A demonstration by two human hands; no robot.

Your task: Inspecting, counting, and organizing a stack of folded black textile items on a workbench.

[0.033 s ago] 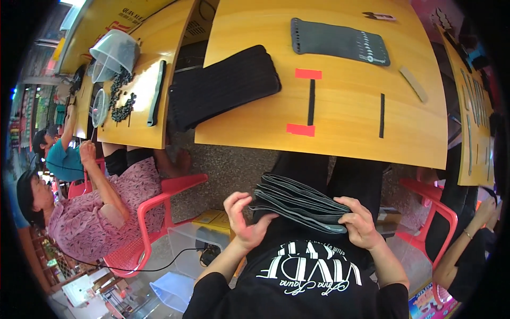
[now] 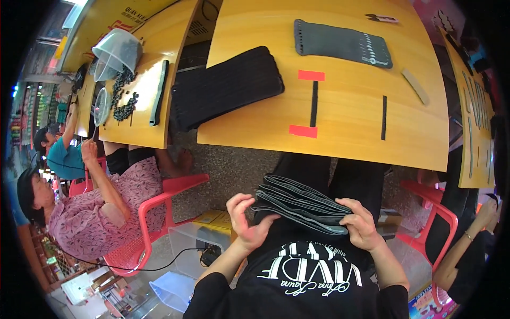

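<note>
A fanned stack of thin, flat dark grey pieces [image 2: 300,204] is held above my lap. My right hand [image 2: 362,223] grips its right end between thumb and bent fingers. At the left end is my left hand [image 2: 247,220], its thumb and fingers apart; the fingertips are close to the edges of the pieces, and whether they touch is hard to tell. On the table ahead lies a flat grey piece [image 2: 337,42] with holes along one end and white marks at the other. To its left rests a thick black stack of flat pieces [image 2: 228,87].
The yellow table [image 2: 255,133] bears two red tape strips [image 2: 303,131], black strips [image 2: 383,117], a tan stick [image 2: 415,86] and snips [image 2: 381,18]. At left, a person [image 2: 106,212] sits in a pink chair [image 2: 146,228] beside a table with small black parts [image 2: 125,109]. Another person's arm [image 2: 462,244] is at right.
The view has shifted very slightly, so the table things sit a little further right. Both hands and the stack keep the same pose.
</note>
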